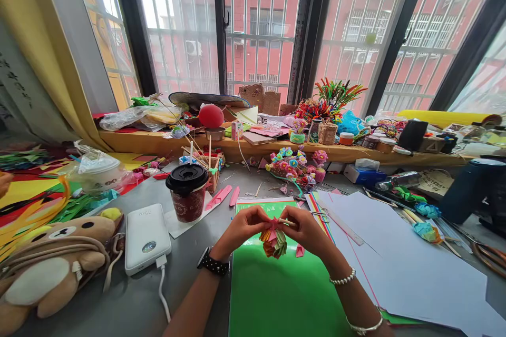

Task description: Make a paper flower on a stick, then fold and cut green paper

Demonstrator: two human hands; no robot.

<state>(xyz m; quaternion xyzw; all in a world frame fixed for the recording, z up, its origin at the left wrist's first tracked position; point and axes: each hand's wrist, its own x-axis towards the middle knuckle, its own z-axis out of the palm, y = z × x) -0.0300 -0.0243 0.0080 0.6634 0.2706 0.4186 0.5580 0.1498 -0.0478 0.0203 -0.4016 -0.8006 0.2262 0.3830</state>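
Observation:
Between my two hands hangs a folded paper flower (273,245), pink at the top with yellow, orange and green petals below. My left hand (253,224) is closed in a pinch on the pink upper part. From the other side, my right hand (301,227) pinches the same part; a small pale stick-like piece shows at its fingertips, too small to name surely. Both are held above a glossy green board (284,295). Just beneath the right hand lies a small pink paper piece (300,250). More folded pink strips (219,197) lie beyond the left hand.
Left stand a lidded dark cup (187,195), a white power bank (148,239) with its cable, and a plush bear (55,258). At right lie white paper sheets (399,253) and a clear ruler (343,221). Paper flowers (292,166) stand behind; a cluttered sill (253,150) runs below the windows.

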